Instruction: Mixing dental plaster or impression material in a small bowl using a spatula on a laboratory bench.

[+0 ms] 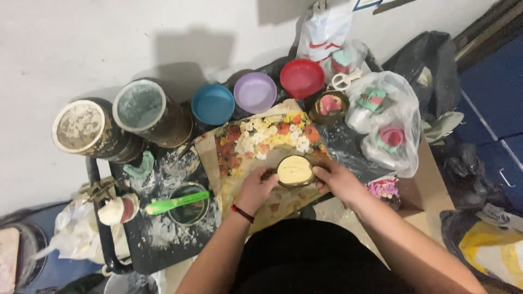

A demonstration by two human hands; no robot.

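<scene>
Both hands cupped around a small mould (295, 170) of pale paste, left hand (257, 188) and right hand (333, 179) steadying opposite sides. Resting on a floral board (256, 142) mid-desk, probably for a flat base.

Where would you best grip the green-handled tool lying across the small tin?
Grip the green handle at its free left end, coming from above. It lies flat, bridging the tin's rim, and that end overhangs the dusty board, leaving room for fingers. Both hands are busy at the round mould.
</scene>
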